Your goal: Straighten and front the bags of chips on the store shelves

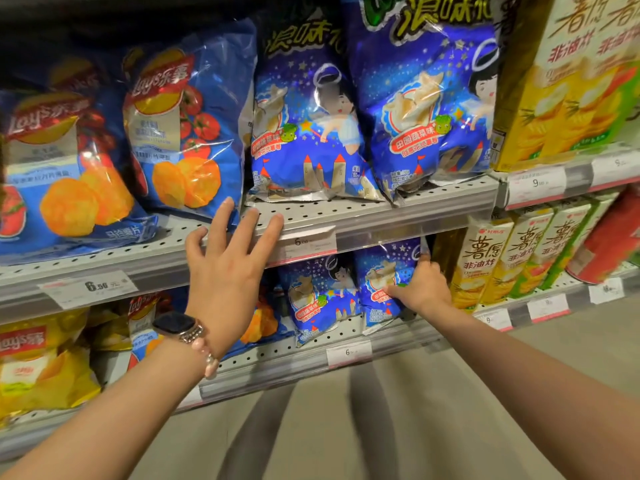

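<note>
Two blue Lay's tomato chip bags (pixel 187 133) stand on the upper shelf (pixel 346 216) at the left. Two dark blue angel-print bags (pixel 304 126) stand to their right. My left hand (pixel 228 265), with a watch on its wrist, is open with spread fingers at the upper shelf's front edge, fingertips just below the right-hand Lay's bag. On the lower shelf (pixel 311 355) my right hand (pixel 420 284) grips the right edge of a small angel-print bag (pixel 384 271). A second small angel-print bag (pixel 318 296) stands left of it.
Yellow Lay's bags (pixel 38 365) fill the lower shelf's left. Tall yellow-green snack boxes (pixel 568 81) stand at the upper right, and smaller ones (pixel 512 258) at the lower right. Price tags (pixel 90 287) line the shelf rails. Grey floor lies below.
</note>
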Demonstrator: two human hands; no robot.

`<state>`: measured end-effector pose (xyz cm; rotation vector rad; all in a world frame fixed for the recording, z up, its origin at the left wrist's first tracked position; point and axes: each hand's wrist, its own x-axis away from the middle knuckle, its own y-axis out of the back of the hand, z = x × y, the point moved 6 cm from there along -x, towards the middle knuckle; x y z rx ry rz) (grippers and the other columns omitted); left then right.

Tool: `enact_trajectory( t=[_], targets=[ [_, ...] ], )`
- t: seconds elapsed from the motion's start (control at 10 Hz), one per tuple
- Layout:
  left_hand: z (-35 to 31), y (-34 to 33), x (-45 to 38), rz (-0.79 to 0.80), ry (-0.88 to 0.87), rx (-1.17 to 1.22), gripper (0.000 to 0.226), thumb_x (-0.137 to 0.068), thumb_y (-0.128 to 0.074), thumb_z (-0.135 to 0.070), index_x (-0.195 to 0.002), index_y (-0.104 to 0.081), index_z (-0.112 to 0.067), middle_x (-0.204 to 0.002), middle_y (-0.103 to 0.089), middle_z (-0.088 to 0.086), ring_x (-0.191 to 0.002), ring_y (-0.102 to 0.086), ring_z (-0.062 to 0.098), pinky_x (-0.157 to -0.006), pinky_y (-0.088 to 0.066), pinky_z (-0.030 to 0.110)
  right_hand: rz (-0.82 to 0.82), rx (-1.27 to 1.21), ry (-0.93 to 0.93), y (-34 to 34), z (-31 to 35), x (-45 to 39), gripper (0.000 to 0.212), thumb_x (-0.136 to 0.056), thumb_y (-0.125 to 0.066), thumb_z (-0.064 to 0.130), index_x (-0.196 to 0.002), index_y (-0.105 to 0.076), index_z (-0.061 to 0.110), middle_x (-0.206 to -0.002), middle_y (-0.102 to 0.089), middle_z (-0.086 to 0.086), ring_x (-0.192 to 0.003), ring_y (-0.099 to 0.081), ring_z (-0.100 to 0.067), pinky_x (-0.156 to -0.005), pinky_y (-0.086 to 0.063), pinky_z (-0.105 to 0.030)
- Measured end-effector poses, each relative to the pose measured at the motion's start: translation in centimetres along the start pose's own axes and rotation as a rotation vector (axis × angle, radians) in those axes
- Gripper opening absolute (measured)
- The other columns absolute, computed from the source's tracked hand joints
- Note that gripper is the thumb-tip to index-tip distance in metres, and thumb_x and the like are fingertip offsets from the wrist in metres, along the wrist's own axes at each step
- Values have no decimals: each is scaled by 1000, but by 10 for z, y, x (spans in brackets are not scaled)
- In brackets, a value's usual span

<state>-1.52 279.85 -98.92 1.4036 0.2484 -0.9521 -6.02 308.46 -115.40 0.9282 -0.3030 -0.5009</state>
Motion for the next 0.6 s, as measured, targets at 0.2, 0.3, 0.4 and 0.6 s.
enact_trajectory(
  t=[0.2,0.3,0.4,0.6],
  targets=[
    [0,-1,1,-5,5,5,73,-63,-56,25,-129,-58,-6,-122,-59,25,-122,-45,54,-83,-40,61,20,-55,-77,0,11,6,93,-70,-81,36,-139,-26,3,-139,-37,-19,-128,-41,-34,-103,-37,-38],
    [1,-1,1,-12,-2,18,74,-63,-59,24,-130,-57,-7,-122,-59,25,-123,-45,53,-84,-40,60,-38,-111,-51,2,20,14,86,-72,-79,31,-135,-30,-2,-136,-38,-21,-127,-40,-35,-102,-36,-36],
    [0,-2,3,7,-4,27,75,-62,-63,21,-131,-56,-7,-124,-59,24,-125,-43,52,-85,-41,59,-130,-155,34,12,29,27,78,-76,-76,25,-136,-33,-1,-133,-39,-21,-125,-40,-36,-101,-35,-35],
    [0,3,14,-8,-78,231,66,-64,-75,6,-128,-57,-2,-132,-54,22,-131,-38,43,-101,-30,62,-230,-329,209,37,44,48,48,-83,-67,18,-125,-47,4,-119,-45,-14,-111,-47,-26,-93,-34,-30]
  ],
)
